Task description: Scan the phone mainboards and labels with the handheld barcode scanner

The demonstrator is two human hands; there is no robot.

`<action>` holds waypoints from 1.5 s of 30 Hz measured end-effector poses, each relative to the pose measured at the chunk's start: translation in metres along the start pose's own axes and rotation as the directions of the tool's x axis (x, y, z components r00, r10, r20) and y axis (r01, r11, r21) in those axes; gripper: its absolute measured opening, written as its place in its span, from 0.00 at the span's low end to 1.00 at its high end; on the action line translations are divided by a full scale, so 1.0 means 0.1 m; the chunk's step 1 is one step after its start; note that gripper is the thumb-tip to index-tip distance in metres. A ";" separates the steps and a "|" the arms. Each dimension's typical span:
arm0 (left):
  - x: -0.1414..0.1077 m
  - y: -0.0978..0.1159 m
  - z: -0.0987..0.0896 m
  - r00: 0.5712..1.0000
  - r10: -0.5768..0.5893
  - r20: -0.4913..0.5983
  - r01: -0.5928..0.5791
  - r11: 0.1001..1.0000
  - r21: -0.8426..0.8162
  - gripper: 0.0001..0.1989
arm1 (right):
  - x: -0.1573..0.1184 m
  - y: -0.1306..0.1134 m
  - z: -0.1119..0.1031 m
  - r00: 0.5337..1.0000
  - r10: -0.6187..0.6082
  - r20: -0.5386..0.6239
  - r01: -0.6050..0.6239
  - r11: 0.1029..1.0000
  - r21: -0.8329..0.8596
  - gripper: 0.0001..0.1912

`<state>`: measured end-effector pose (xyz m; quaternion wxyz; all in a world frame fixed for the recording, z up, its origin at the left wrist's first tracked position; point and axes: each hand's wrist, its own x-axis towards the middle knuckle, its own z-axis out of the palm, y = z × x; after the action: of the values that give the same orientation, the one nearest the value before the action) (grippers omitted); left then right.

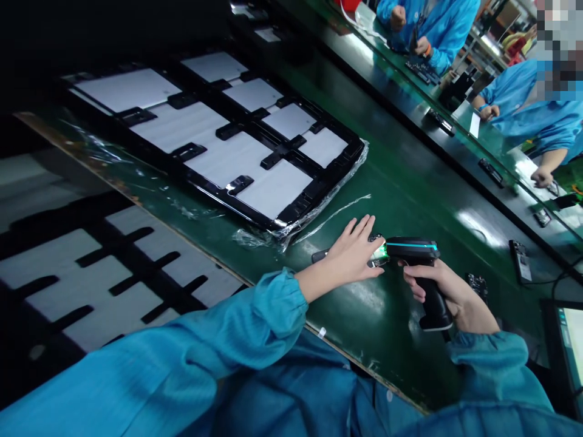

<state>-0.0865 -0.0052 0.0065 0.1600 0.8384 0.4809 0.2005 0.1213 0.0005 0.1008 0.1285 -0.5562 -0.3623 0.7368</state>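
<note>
My right hand (437, 285) is wrapped round the grip of a black handheld barcode scanner (412, 249) with a blue stripe along its head. The scanner's nose points left, and green light falls on the end of a dark phone-like device (379, 260). Over that device lies my left hand (353, 252), fingers stretched out and flat, hiding most of it. Another dark end (320, 255) sticks out left of the wrist. Beyond my left hand, a black tray (277, 149) holds several pale flat rectangular pieces in its compartments.
Clear plastic film (319, 212) edges the tray on the green tabletop (364, 315). A second tray (91, 285) sits lower left. Small electronic units (520, 261) lie to the right, near a monitor (569, 340). Co-workers in blue smocks (450, 30) work across the bench.
</note>
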 end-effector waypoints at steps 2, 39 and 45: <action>0.00 0.00 0.00 1.000 0.002 -0.004 -0.002 1.000 0.006 0.33 | -0.02 0.00 0.01 1.000 -0.019 -0.022 0.019 1.000 0.004 0.13; -0.03 -0.09 -0.18 0.973 0.136 0.186 -0.138 0.990 0.000 0.28 | -0.21 0.46 -0.09 0.935 -0.338 -0.111 0.353 0.918 0.180 0.16; -0.13 -0.16 -0.26 0.947 0.231 0.224 -0.229 0.973 -0.036 0.29 | -0.44 0.50 0.03 0.961 -0.262 -0.085 0.270 0.959 0.087 0.14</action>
<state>-0.1172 -0.0063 0.0192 0.1931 0.9054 0.3576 0.1231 0.1442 -0.0619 0.0996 0.2664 -0.5219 -0.3925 0.7090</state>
